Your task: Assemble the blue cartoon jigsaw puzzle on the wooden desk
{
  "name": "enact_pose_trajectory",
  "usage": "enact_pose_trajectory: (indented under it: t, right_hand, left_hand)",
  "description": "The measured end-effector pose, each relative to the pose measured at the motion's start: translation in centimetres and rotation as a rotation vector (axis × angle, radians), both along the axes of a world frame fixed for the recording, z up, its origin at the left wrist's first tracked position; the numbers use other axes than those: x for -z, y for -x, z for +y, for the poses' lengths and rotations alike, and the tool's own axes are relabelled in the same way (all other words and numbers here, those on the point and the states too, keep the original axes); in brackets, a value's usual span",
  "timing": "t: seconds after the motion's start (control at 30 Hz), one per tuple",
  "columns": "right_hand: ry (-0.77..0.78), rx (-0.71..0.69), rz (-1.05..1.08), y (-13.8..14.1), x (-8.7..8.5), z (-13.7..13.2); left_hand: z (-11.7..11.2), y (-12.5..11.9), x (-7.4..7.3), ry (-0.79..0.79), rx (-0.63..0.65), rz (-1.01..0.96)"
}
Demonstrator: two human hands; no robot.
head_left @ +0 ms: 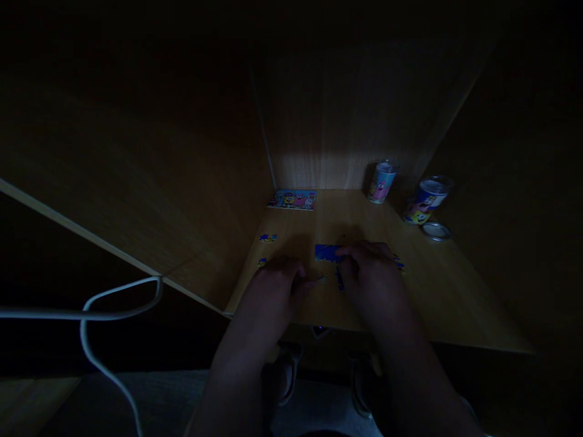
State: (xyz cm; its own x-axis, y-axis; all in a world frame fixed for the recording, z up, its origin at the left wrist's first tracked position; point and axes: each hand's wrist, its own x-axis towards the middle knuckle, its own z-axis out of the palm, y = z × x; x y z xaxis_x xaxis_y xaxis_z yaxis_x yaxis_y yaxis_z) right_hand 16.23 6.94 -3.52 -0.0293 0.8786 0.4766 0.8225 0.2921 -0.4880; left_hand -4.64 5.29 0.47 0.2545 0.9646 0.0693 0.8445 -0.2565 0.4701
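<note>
Dim light. Bottom centre of frame: shoes point(288, 388); lower left: a looped white cable point(54, 314). Left hand point(279, 274), frame centre, low over the wooden tabletop point(455, 303): fingers drawn together, a small piece point(324, 279) at their tips; too dark to tell if pinched. Right hand point(371, 267), right of centre: fingers curled, a fingertip on the right end of the blue puzzle strip point(325, 252), mid-frame; grip cannot be told. Dark blue piece point(339, 279) just beside this hand; more pieces point(400, 266) at its right. Left of centre, a piece cluster point(268, 238). Right of frame, round lid point(436, 231) near the larger printed can point(424, 203); beyond, smaller can point(382, 183). Picture card point(292, 199) flat, upper centre-left.
</note>
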Motion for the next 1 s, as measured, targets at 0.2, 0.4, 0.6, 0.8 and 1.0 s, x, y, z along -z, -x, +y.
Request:
enact_pose_trajectory:
  t: [0.2,0.4,0.6,0.8,1.0]
  right_hand:
    - [-0.012,-0.026,0.011,-0.1,0.1,0.0]
    - [-0.069,-0.358,-0.011,0.4,0.0,-0.3]
    - [0.02,-0.478,-0.074,0.8,0.2,-0.2]
    - [0.074,-0.612,-0.058,0.8,-0.4,-0.7]
    - [0.082,-0.718,-0.01,0.9,-0.9,-1.1]
  left_hand:
    - [-2.5,2.8,-1.6,0.14,-0.131,0.278]
    - [-4.6,4.0,-1.8,0.09,-0.073,0.343]
    - [-4.0,3.7,-2.6,0.035,-0.084,0.321]
    - [-2.6,4.3,-0.5,-0.079,-0.111,0.361]
    - [-1.6,3.9,-0.1,-0.073,-0.1,0.367]
